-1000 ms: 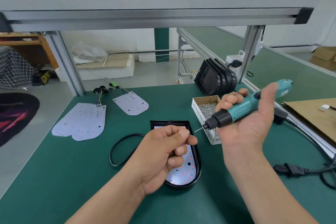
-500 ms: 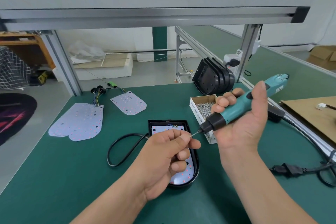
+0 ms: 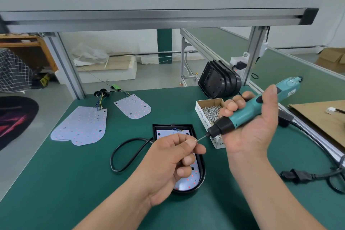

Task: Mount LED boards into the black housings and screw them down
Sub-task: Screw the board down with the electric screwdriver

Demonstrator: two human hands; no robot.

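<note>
Teal plastic screwdriver (image 3: pixel 250 115), clasped in the curled right hand (image 3: pixel 250 136), aims toward 8 o'clock at a small brassy screw (image 3: pixel 195 140) pinched by the left hand (image 3: pixel 168 162), likely loading its bit above the white LED board (image 3: pixel 183 184) seated in the black housing (image 3: pixel 203 172).

Teal screwdriver (image 3: pixel 250 113), black housing (image 3: pixel 202 172) (red-dotted white LED board (image 3: pixel 188 181)), green table (image 3: pixel 56 183)
</note>
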